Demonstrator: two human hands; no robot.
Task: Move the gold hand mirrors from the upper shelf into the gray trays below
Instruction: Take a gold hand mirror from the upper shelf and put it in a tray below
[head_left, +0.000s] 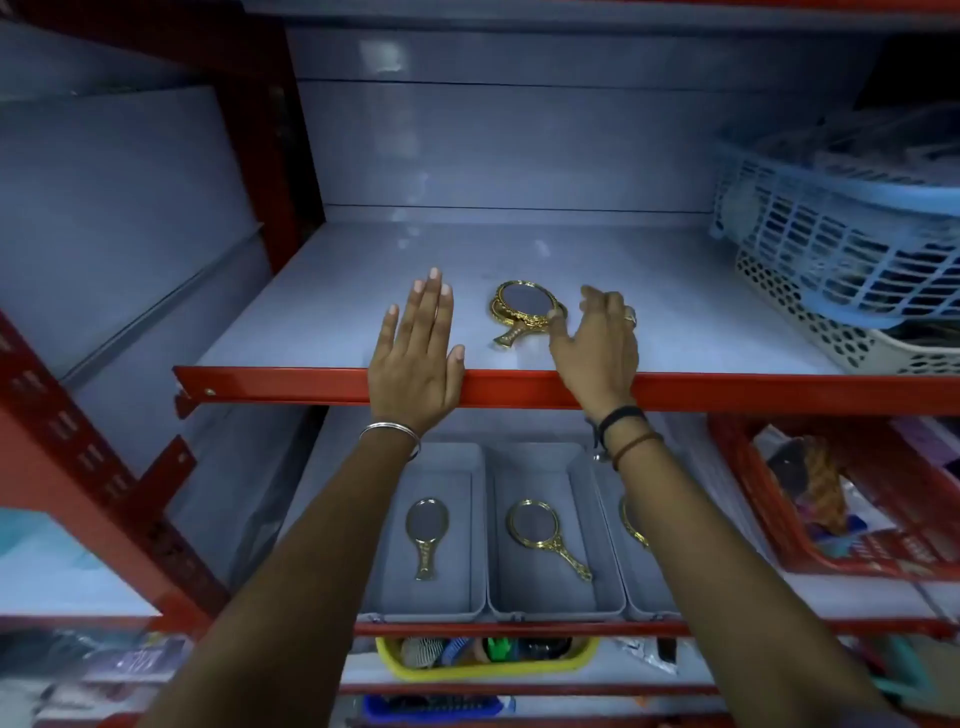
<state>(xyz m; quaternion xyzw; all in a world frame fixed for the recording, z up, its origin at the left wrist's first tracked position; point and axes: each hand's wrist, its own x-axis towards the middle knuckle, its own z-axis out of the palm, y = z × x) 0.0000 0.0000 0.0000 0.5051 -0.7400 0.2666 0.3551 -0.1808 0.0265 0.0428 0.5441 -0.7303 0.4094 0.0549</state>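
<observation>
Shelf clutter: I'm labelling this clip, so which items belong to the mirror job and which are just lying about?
Job: gold mirror on upper shelf; right hand reaching it; left hand; three gray trays, each holding a mirror.
Lying about: blue basket; white basket; red basket; yellow tray.

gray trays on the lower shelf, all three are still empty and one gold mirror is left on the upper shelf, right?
Not empty: in the head view each of the three gray trays already holds a gold hand mirror. One gold mirror is indeed left on the upper shelf.
</observation>
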